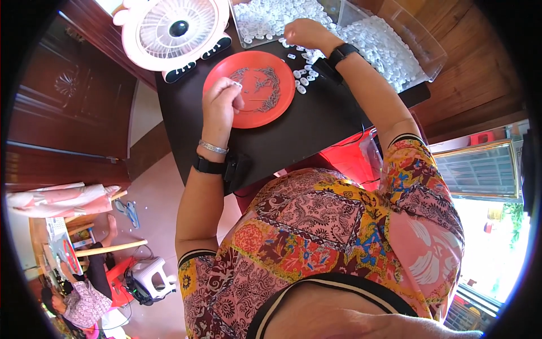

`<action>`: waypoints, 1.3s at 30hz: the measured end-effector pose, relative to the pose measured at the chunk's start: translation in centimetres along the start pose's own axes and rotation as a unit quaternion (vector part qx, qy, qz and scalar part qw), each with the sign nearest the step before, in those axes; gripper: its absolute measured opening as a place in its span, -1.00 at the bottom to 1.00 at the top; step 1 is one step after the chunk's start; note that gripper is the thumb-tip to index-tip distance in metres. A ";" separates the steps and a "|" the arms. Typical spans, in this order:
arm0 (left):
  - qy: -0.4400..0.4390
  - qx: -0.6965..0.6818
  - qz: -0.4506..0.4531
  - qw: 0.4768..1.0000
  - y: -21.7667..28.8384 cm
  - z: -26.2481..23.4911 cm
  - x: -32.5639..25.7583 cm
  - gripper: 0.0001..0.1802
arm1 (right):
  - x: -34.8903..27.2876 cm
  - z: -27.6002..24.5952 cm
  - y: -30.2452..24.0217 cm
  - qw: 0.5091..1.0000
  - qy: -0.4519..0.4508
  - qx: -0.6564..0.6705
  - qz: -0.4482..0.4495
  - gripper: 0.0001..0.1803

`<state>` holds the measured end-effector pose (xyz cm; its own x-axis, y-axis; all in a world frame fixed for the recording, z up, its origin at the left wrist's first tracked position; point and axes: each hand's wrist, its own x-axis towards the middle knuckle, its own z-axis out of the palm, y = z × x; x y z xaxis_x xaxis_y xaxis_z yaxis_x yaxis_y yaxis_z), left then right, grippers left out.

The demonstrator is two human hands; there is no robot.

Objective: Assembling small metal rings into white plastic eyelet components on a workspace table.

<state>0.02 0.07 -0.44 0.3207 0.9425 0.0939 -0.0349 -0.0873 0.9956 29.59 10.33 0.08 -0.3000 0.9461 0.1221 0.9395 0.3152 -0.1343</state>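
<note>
Left hand [223,101] over round red plastic plate [287,82], right hand [306,34] by clear plastic containers [423,39]

Far left: dark brown panelled wooden door [65,85], pale pink-and-white draped cloth [68,199] below it in view. Lower left: co-worker in a patterned top [87,302], near a white plastic stool [155,276].

Then black-topped table [316,121]. White round-framed fan [178,28] at its far left corner, just beside the plate. Left hand above plate's left part, thumb and fingers closed in a pinch on what looks like a small white oval plastic piece [237,85], clear of the plate surface. Silver patterned bracelet [213,147] and black wristband [209,165] on that arm.

Plate holds thin grey metal pins [274,90], scattered, thickest in a curve along its right side.

Right of plate: loose white oval plastic pieces with holes [302,89] on table, between plate and containers. Right hand just above the upper ones, at the containers' near edge, fingers curled in; cannot tell if it grips anything. Black wristband there too. Containers full of heaped white pieces [378,48]. Far right: gold-framed panel [480,169], well apart from table
</note>
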 end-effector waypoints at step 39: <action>-0.018 -0.203 0.034 0.979 -0.3 -1.0 0.0 -0.82 | -4.2 0.2 -14.1 0.791 -0.041 0.611 -0.014 -0.86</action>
<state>-0.94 0.42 -0.74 0.3374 0.9265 0.1665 -0.4271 -0.0070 0.9042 17.58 1.90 1.21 -0.3746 0.9233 0.0847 0.0868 0.1258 -0.9882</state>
